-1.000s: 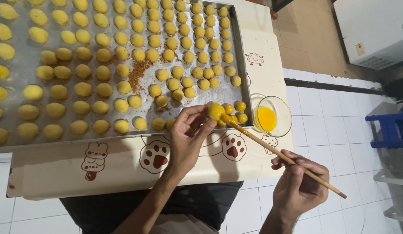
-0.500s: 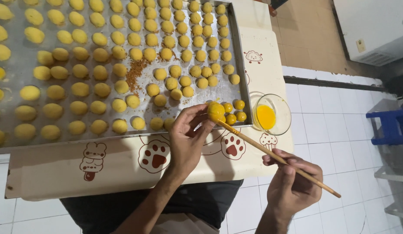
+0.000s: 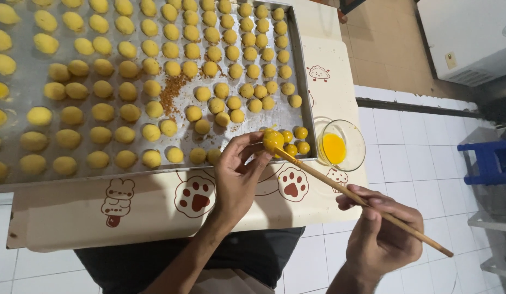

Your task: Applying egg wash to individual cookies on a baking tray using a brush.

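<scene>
While both hands work at the tray's five o'clock corner:
Left hand [image 3: 239,177]: fingertips closed on dough ball [image 3: 273,140].
Right hand [image 3: 381,234]: gripping wooden brush [image 3: 362,200], tip touching ball.
Glass bowl [image 3: 340,145]: yolk, three o'clock of ball.
Baking tray [image 3: 29,73]: rows of balls, crumbs.

You can see a blue plastic crate [image 3: 491,162] on the white tiled floor [image 3: 405,141], and a white box [image 3: 470,38] nearby.

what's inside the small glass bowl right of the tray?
The glass bowl holds a pool of bright yellow-orange liquid on its left side; the rest looks bare. Nothing else shows inside. What lies under the bowl is hidden.
</scene>
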